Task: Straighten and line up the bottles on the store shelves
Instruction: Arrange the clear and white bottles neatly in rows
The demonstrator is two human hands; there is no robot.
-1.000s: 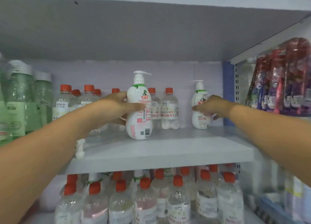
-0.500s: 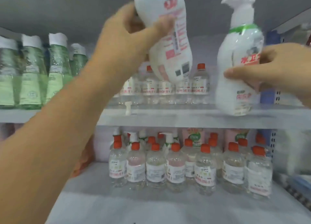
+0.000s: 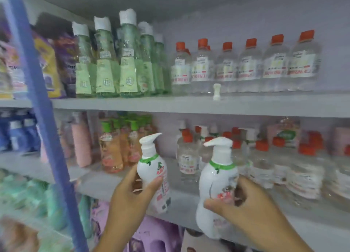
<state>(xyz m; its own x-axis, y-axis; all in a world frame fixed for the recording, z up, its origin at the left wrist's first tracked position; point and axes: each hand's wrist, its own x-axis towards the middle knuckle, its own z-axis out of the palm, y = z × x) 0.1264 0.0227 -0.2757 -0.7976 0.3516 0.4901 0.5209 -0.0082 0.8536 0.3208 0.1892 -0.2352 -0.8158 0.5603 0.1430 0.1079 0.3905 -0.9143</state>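
Since lifted, both pump bottles (image 3: pixel 154 174) now lower.

Motion blur smears the pouches (image 3: pixel 22 200) at the lower shelf's left end. Label print on the clear bottles (image 3: pixel 265 66) is unreadable. Both forearms leave at the bottom edge.

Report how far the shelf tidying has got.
Done: the red-capped clear bottles on the upper shelf stand in an even row. In hand: the left hand and right hand each grip a white pump bottle, not yet shelved. Left: placing both; a loose white piece stands on the shelf edge.
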